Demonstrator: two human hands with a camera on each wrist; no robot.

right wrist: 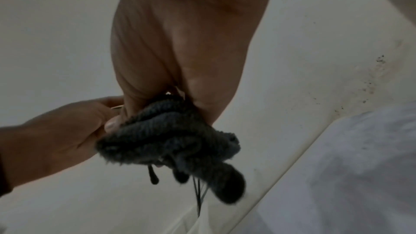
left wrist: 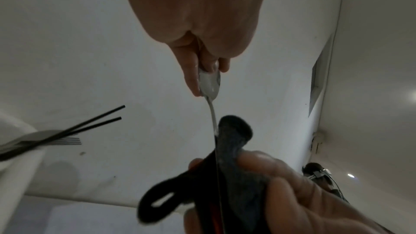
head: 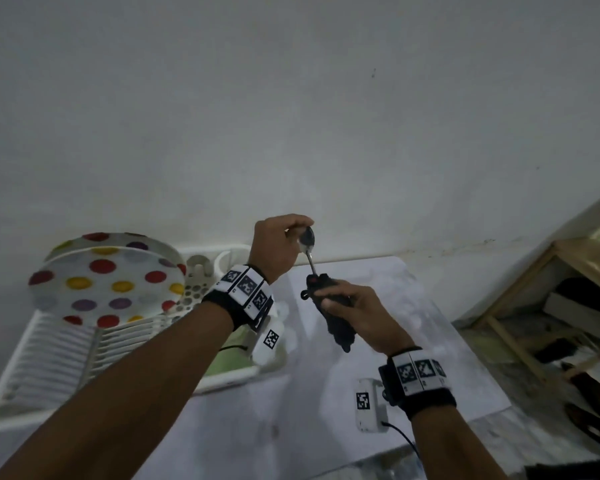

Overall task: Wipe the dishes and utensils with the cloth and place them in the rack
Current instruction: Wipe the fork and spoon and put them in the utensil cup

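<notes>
My left hand [head: 293,233] pinches the bowl of a metal spoon [head: 308,241], held bowl-up above the table; the spoon [left wrist: 209,84] shows close in the left wrist view. Its handle runs down into a dark grey cloth [head: 329,306] that my right hand [head: 347,304] grips around it. In the right wrist view the cloth [right wrist: 175,141] bunches below my palm, and the handle inside it is hidden. The white dish rack [head: 32,358] stands at the left and holds polka-dot plates [head: 108,282].
The rack's utensil cup [head: 196,271] sits behind my left wrist; a fork [left wrist: 65,141] and black chopsticks [left wrist: 96,120] stick out of it. A light green item [head: 229,358] lies in the rack. A wooden shelf [head: 568,306] stands right of the white table [head: 430,323].
</notes>
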